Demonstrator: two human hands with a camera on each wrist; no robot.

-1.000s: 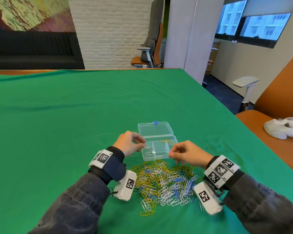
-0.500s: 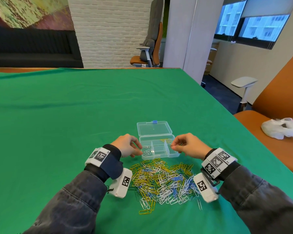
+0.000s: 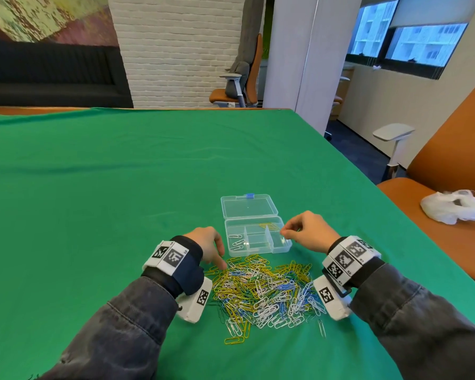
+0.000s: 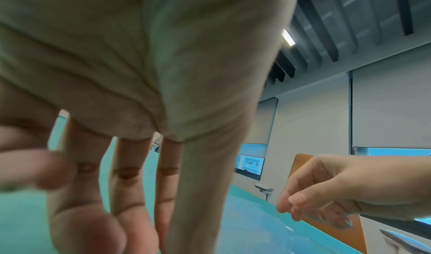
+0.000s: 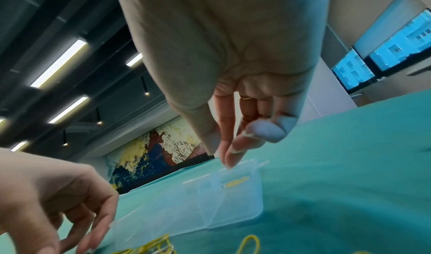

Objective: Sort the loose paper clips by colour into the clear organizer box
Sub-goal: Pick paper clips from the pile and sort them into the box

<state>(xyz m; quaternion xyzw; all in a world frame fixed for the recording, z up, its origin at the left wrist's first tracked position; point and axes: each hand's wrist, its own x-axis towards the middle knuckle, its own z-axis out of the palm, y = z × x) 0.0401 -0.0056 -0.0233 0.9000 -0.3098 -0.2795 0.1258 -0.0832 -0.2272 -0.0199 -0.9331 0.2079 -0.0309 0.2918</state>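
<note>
The clear organizer box (image 3: 258, 252) lies open beyond a mixed pile of yellow, white, blue and green paper clips (image 3: 261, 289). A few white clips (image 3: 237, 241) sit in its left compartment and yellow clips (image 3: 269, 225) in its far right one. My left hand (image 3: 222, 263) points its straight, spread fingers (image 4: 130, 193) down onto the pile's left edge and holds nothing. My right hand (image 3: 283, 233) hovers over the box's right compartment (image 5: 233, 202) with thumb and forefinger tips close together. No clip shows between them in the right wrist view (image 5: 220, 156).
The box's lid (image 3: 248, 207) lies flat behind it on the green cloth (image 3: 93, 201). Stray clips (image 3: 233, 340) lie in front of the pile. The table's right edge is near, with an orange seat and a white bag (image 3: 453, 205) beyond.
My left hand has dropped back from the box's left compartment to the pile's left edge. My right hand rose from the pile's far edge to above the box's right compartment.
</note>
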